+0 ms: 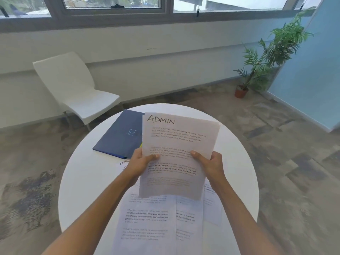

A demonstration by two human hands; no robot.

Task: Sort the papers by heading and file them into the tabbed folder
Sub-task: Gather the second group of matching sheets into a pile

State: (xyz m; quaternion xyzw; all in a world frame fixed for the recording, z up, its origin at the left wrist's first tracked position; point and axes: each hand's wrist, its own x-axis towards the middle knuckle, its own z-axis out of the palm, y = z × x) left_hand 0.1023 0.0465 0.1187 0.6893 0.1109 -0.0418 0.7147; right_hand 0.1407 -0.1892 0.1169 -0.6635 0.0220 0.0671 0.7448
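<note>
Both hands hold up a printed sheet headed ADMIN (181, 137) above the round white table (88, 181). My left hand (140, 161) grips its left edge and my right hand (211, 162) grips its right edge, thumbs on the front. A dark blue folder (120, 134) lies shut on the table's far left, partly hidden behind the sheet, with a yellow tab showing at its near corner. Several more printed papers (152, 221) lie overlapping on the table under my arms. One sheet beside the folder shows handwritten letters, mostly covered by my left wrist.
A white chair (73, 89) stands beyond the table on the left. A potted plant (257, 70) stands in the right corner by a blue wall. Patterned carpet surrounds the table.
</note>
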